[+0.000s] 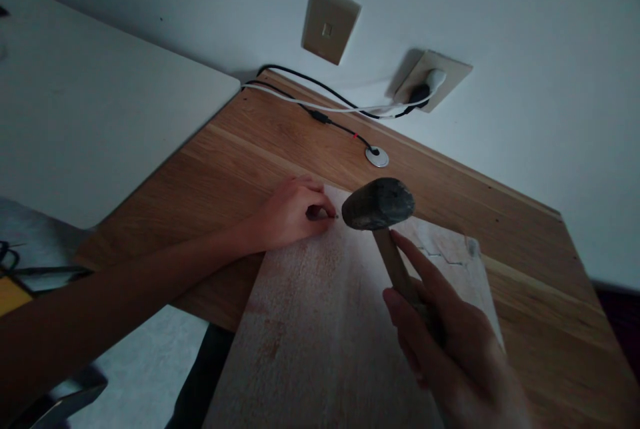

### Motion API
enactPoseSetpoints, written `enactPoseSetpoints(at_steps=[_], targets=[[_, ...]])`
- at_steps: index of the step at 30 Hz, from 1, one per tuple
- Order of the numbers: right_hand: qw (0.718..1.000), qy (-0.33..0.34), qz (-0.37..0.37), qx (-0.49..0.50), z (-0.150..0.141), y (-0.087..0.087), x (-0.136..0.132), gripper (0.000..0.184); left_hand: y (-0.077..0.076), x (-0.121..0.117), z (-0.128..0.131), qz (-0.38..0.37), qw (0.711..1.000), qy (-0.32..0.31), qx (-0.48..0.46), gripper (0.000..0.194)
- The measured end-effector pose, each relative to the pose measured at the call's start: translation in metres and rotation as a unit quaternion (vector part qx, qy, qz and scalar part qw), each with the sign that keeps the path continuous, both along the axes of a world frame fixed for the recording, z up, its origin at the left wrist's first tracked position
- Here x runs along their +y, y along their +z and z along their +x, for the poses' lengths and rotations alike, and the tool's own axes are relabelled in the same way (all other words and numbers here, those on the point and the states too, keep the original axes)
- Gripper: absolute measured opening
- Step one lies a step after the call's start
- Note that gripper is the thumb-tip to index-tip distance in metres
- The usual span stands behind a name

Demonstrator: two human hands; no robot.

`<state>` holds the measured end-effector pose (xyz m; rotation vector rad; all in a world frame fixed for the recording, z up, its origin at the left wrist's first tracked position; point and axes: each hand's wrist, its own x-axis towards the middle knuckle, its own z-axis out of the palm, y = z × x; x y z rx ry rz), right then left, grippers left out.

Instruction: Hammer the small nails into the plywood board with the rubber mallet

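Note:
My left hand [300,212] rests at the far left edge of a pale, worn wooden board [310,322]. Its thumb and forefinger are pinched on a small nail [337,216], of which only a tiny shiny end shows. In my right hand [445,335] is a hammer [379,204] with a dark, blunt metal head and a wooden handle. The hammer head hangs above the board, just right of the pinched fingers and apart from them. Beyond the right hand, thin dark nails [440,258] lie on the board's far right part.
Under the board is a brown wooden desk [240,149] against a white wall. Black and white cables [320,107] run along its back to a wall socket [445,82]. One black cable enters a round grommet [379,158]. A white panel [115,95] borders the left.

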<state>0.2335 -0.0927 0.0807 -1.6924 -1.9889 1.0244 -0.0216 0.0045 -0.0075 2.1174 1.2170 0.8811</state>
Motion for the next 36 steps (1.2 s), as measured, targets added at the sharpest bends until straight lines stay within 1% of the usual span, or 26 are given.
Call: enactPoseSetpoints(at_steps=[3,6,9,15,19,22,25,30,34,36], targets=[[0.999,0.042,0.015,-0.008,0.0024,-0.0052,0.0023,0.056,0.002,-0.0007,0.0005,-0.003,1.0,-0.002,-0.001,0.008],[0.998,0.057,0.03,-0.014,0.0041,-0.0093,0.0037,0.056,0.0039,-0.002,0.0017,-0.006,1.0,0.01,0.003,0.008],[0.998,0.052,0.036,-0.011,0.0035,-0.0092,0.003,0.056,0.0031,-0.0024,0.0022,-0.009,1.0,0.023,-0.004,0.005],[0.999,0.028,0.037,0.012,-0.0011,-0.0041,-0.0016,0.058,0.0006,-0.001,0.0014,0.001,1.0,0.012,-0.003,0.005],[0.999,0.04,0.029,-0.001,-0.0007,-0.0057,0.0003,0.057,0.0011,-0.0009,0.0019,-0.002,1.0,0.013,-0.001,0.008],[0.998,0.052,0.042,-0.013,0.0012,-0.0077,0.002,0.055,0.0003,-0.0004,0.002,0.003,1.0,0.009,-0.009,0.008],[0.998,0.043,0.047,-0.003,0.0018,-0.0087,0.0015,0.057,0.0,0.0002,0.0019,0.009,1.0,0.009,-0.009,0.005],[0.998,0.046,0.043,-0.008,-0.001,-0.0094,-0.0006,0.056,0.0014,0.0009,0.0018,-0.011,1.0,0.012,-0.001,0.007],[0.998,0.027,0.054,0.015,-0.0023,-0.0083,-0.0016,0.056,0.0032,-0.0004,0.0021,-0.015,1.0,0.009,0.008,0.005],[0.999,0.019,0.035,0.017,-0.0026,-0.0078,-0.0015,0.056,0.0037,-0.0016,0.0024,-0.012,1.0,0.011,0.007,0.006]])
